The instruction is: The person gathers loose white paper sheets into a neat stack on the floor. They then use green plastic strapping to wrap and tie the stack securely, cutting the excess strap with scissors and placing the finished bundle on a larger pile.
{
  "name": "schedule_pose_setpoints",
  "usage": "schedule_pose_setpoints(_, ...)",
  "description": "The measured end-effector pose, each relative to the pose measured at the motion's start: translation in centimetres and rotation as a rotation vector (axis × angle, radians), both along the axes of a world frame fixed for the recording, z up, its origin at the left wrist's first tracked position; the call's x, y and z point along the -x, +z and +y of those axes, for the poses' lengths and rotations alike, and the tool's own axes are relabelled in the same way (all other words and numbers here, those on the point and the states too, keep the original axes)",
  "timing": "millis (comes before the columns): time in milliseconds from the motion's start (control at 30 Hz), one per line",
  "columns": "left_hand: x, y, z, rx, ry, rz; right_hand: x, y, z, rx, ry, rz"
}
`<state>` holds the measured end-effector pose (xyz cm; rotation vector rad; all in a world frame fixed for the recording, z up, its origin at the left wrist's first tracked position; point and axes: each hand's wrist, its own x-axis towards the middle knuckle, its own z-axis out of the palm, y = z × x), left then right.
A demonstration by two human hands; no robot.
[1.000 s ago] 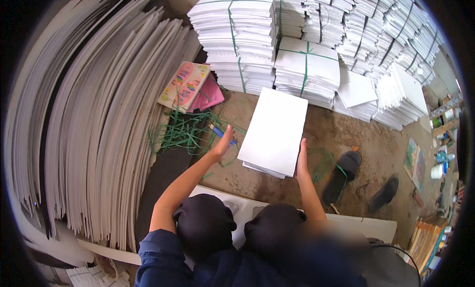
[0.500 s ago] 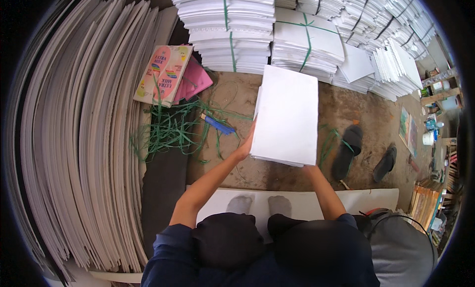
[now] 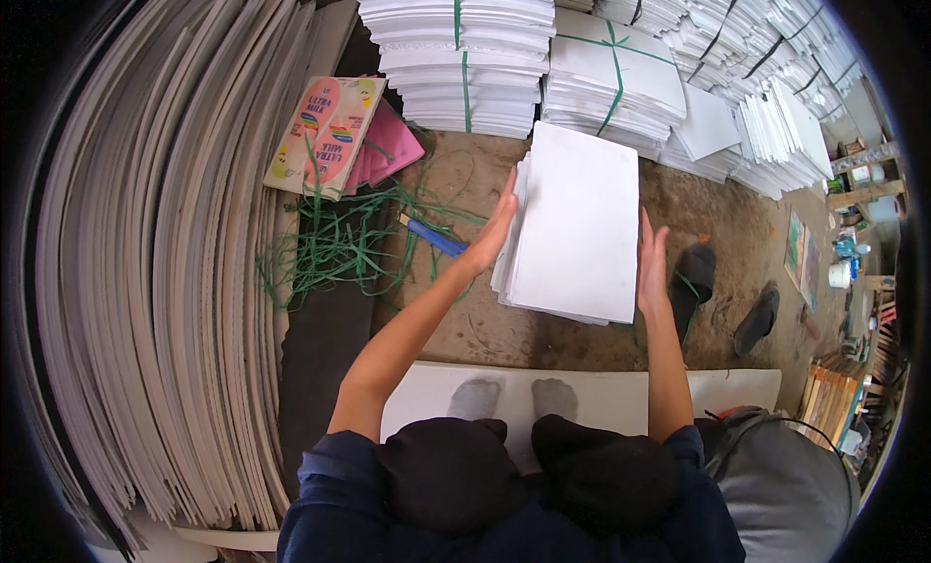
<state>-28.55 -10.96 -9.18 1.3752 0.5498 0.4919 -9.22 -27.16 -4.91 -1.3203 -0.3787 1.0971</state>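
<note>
A stack of white sheets (image 3: pixel 579 219) is in front of me, slightly uneven along its left side. My left hand (image 3: pixel 497 231) lies along the stack's left edge, its fingers stretched out flat. At the right edge is my right hand (image 3: pixel 653 262), open, with its thumb apart from the straight fingers. Both palms face the sheets from opposite sides, and neither hand's fingers are wrapped around them. I cannot tell whether the stack rests on the floor. Left of it lies a blue box cutter (image 3: pixel 433 235) beside a tangle of green plastic strapping (image 3: pixel 339 241).
Tall grey-white boards (image 3: pixel 165 253) stand along the left. Tied white paper stacks (image 3: pixel 461 88) line the back. A printed carton sheet (image 3: pixel 325 131) lies over pink card (image 3: pixel 393 154). Black slippers (image 3: pixel 756 321) sit to the right, and a grey bag (image 3: pixel 786 476) is beside me.
The stack has shifted slightly right in the picture and appears lower. My hands have moved from its lower edges up along its two sides, with fingers now flat.
</note>
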Motion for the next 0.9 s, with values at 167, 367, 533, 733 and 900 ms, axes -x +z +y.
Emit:
schedule_pose_setpoints(167,-1.6,1.2,-0.9,-0.098,0.026,0.026,1.7,0.4,1.2,0.178,0.068,-0.124)
schedule_pose_setpoints(367,-0.5,-0.4,-2.3,0.253,0.225,0.153,-1.0,-4.2,-0.7,0.171,-0.084,0.037)
schedule_pose_setpoints(533,2.5,-14.6,-2.4,0.389,-0.096,0.153,1.5,-9.7,-2.8,0.040,0.149,0.395)
schedule_pose_setpoints(733,1.4,-17.2,-4.7,0.441,-0.108,0.309,1.8,-13.1,-3.1,0.144,0.193,0.457)
schedule_pose_setpoints(900,3.5,-18.9,-2.5,0.174,0.027,0.411,-0.4,-14.7,-2.0,0.226,0.161,-0.090)
